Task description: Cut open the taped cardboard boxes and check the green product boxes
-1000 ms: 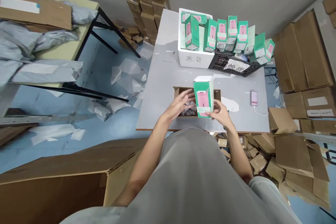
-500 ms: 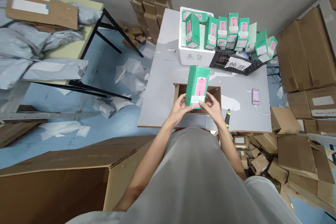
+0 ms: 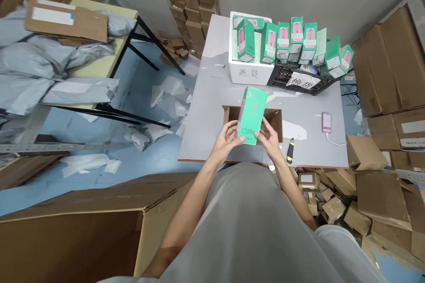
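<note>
Both my hands hold one green product box (image 3: 252,112) over an open brown carton (image 3: 276,120) on the grey table (image 3: 206,110). My left hand (image 3: 226,135) grips the box's near left corner, fingers curled on it. My right hand (image 3: 269,135) grips its near right side. The box is tilted, its plain green printed face towards me and a pink strip showing on its left edge. Most of the carton's inside is hidden behind the box and my hands.
A white foam box (image 3: 247,73) and a black crate (image 3: 295,82) at the table's far end hold several more green boxes. A phone (image 3: 326,122) on a cable and a yellow-black knife (image 3: 290,152) lie right of the carton. Loose cartons crowd the floor at right.
The green box went from upright in my right hand alone to both hands, and it has turned so its pink front faces away and the plain green side shows.
</note>
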Available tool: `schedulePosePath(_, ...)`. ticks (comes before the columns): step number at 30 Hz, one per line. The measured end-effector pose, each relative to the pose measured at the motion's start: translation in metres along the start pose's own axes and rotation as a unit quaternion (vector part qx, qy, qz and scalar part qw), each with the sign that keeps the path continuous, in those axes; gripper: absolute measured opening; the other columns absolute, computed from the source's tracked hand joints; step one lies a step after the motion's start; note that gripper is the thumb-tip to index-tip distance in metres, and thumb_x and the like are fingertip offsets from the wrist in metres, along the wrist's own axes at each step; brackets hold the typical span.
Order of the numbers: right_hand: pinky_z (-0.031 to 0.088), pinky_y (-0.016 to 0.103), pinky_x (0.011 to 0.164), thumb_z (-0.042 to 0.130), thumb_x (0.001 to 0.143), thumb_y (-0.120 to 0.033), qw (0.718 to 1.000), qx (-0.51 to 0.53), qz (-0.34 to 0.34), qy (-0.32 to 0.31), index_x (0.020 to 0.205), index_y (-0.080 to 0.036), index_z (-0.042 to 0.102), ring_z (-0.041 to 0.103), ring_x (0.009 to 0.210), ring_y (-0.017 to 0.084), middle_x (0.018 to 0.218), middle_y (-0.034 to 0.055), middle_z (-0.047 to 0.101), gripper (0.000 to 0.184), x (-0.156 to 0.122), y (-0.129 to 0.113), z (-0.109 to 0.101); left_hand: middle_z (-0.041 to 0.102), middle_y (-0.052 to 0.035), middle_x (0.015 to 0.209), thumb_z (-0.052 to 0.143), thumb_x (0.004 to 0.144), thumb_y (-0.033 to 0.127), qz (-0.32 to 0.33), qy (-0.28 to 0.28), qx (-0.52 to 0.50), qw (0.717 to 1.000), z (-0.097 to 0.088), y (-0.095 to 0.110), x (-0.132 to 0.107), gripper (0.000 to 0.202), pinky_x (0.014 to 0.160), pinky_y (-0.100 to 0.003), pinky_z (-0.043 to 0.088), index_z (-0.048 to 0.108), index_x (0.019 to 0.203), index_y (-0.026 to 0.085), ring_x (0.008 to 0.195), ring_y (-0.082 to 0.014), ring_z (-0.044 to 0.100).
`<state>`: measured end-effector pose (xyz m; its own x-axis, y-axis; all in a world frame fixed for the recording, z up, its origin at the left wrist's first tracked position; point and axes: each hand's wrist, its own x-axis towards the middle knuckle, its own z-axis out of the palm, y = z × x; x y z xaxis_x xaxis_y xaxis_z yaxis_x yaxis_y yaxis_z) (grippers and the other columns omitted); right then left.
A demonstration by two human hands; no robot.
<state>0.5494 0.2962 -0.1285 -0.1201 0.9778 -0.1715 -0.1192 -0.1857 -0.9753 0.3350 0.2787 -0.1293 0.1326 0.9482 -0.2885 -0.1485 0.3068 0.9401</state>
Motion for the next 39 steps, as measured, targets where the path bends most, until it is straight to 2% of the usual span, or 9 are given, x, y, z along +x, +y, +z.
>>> schedulePosePath(6, 0.067, 0.052, 0.111, 0.087, 0.082, -0.08, 1.0, 0.011, 0.004, -0.012, 0.17, -0.03, 0.056, 0.07, 0.144, 0.037, 0.162, 0.0143, 0.068, 0.106, 0.0, 0.004, 0.003, 0.064, -0.0192, 0.163, 0.097, 0.081, 0.055, 0.039, 0.07, 0.042, 0.996, 0.012, -0.014, -0.007, 0.109, 0.115, -0.049, 0.065, 0.045, 0.172, 0.026, 0.15, -0.0379, 0.066)
schedulePosePath(11, 0.067, 0.048, 0.109, 0.092, 0.082, -0.073, 0.999, -0.02, -0.016, 0.046, 0.18, -0.032, 0.035, 0.07, 0.143, 0.034, 0.168, 0.0171, 0.061, 0.121, 0.007, 0.006, 0.011, 0.054, -0.0163, 0.175, 0.094, 0.088, 0.051, 0.099, 0.164, 0.142, 0.971, 0.037, -0.011, -0.024, 0.099, 0.116, -0.048, 0.066, 0.046, 0.172, 0.032, 0.16, -0.0386, 0.057)
schedulePosePath(14, 0.065, 0.05, 0.113, 0.091, 0.083, -0.071, 0.998, -0.004, -0.016, 0.068, 0.18, -0.027, 0.035, 0.07, 0.141, 0.035, 0.164, 0.0195, 0.064, 0.12, 0.013, 0.011, 0.009, 0.058, -0.0169, 0.172, 0.089, 0.094, 0.055, 0.104, 0.131, 0.123, 0.978, 0.035, -0.006, -0.029, 0.088, 0.116, -0.051, 0.065, 0.05, 0.169, 0.032, 0.161, -0.0385, 0.056)
schedulePosePath(16, 0.062, 0.052, 0.118, 0.089, 0.084, -0.071, 0.998, 0.014, -0.013, 0.066, 0.177, -0.024, 0.039, 0.07, 0.142, 0.035, 0.158, 0.0197, 0.069, 0.115, 0.016, 0.015, 0.007, 0.061, -0.0188, 0.169, 0.089, 0.092, 0.058, 0.06, 0.105, 0.058, 0.991, 0.027, -0.003, -0.028, 0.085, 0.117, -0.053, 0.065, 0.056, 0.164, 0.028, 0.159, -0.0394, 0.058)
schedulePosePath(21, 0.055, 0.053, 0.127, 0.087, 0.086, -0.068, 0.996, 0.077, 0.01, 0.051, 0.172, -0.026, 0.047, 0.068, 0.147, 0.035, 0.159, 0.0163, 0.071, 0.104, 0.014, 0.018, 0.005, 0.068, -0.02, 0.162, 0.101, 0.078, 0.057, -0.081, 0.059, -0.079, 0.992, 0.007, 0.004, -0.02, 0.085, 0.12, -0.059, 0.062, 0.069, 0.149, 0.021, 0.152, -0.0425, 0.064)
schedulePosePath(26, 0.055, 0.053, 0.128, 0.091, 0.084, -0.068, 0.995, 0.093, 0.007, 0.02, 0.17, -0.028, 0.052, 0.065, 0.153, 0.036, 0.16, 0.0137, 0.071, 0.102, 0.011, 0.011, 0.006, 0.079, -0.0173, 0.142, 0.107, 0.067, 0.051, -0.1, 0.049, -0.093, 0.989, 0.008, 0.004, -0.018, 0.084, 0.126, -0.059, 0.055, 0.076, 0.138, 0.019, 0.144, -0.0411, 0.069)
schedulePosePath(31, 0.056, 0.052, 0.128, 0.092, 0.085, -0.069, 0.999, 0.041, -0.027, 0.018, 0.172, -0.031, 0.051, 0.062, 0.155, 0.036, 0.172, 0.0139, 0.061, 0.104, 0.021, 0.005, 0.005, 0.075, -0.015, 0.139, 0.101, 0.069, 0.04, 0.003, 0.138, 0.015, 0.99, 0.018, -0.005, -0.017, 0.072, 0.114, -0.05, 0.063, 0.073, 0.133, 0.02, 0.133, -0.0345, 0.073)
schedulePosePath(34, 0.059, 0.053, 0.123, 0.094, 0.083, -0.072, 0.998, 0.035, -0.033, 0.046, 0.179, -0.03, 0.039, 0.067, 0.147, 0.036, 0.169, 0.0181, 0.061, 0.118, 0.032, 0.006, 0.005, 0.068, -0.0142, 0.142, 0.092, 0.075, 0.028, 0.108, 0.198, 0.145, 0.963, 0.025, -0.008, -0.02, 0.066, 0.103, -0.043, 0.068, 0.07, 0.137, 0.022, 0.133, -0.0312, 0.07)
schedulePosePath(39, 0.058, 0.052, 0.124, 0.092, 0.085, -0.072, 0.996, 0.055, -0.031, 0.057, 0.185, -0.033, 0.021, 0.071, 0.142, 0.032, 0.159, 0.0164, 0.069, 0.129, 0.038, 0.007, 0.005, 0.065, -0.0144, 0.141, 0.085, 0.083, 0.017, 0.214, 0.194, 0.298, 0.91, 0.026, -0.007, -0.023, 0.064, 0.103, -0.043, 0.068, 0.066, 0.144, 0.024, 0.134, -0.0306, 0.068)
